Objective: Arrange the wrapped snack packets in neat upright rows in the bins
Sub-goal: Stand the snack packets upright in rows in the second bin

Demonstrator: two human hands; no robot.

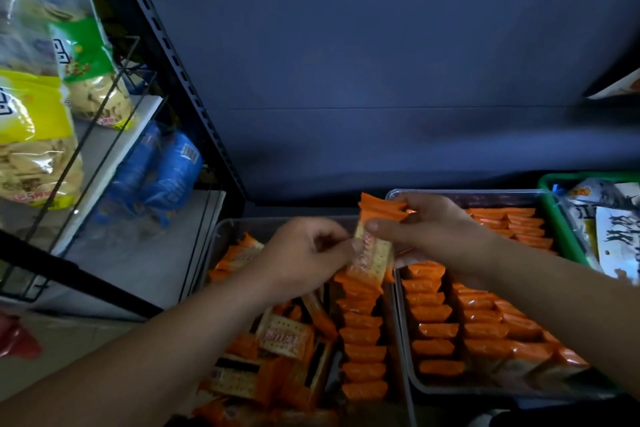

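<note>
Two clear bins stand side by side below me. The left bin [221, 236] holds a jumble of orange cracker packets [284, 336] lying flat, plus one upright row [362, 336] along its right side. The right bin [485, 196] holds upright rows of orange packets [485, 315]. My right hand [426, 229] grips a small stack of packets [375, 246] above the gap between the bins. My left hand [304, 253] pinches the left edge of that same stack.
A green basket [554, 218] with black-and-white packets sits at the far right. A black shelf upright [180, 80] divides off the left bay, with bagged yellow and green snacks [52, 107] and blue packs [162, 173]. The dark back panel [381, 62] rises behind the bins.
</note>
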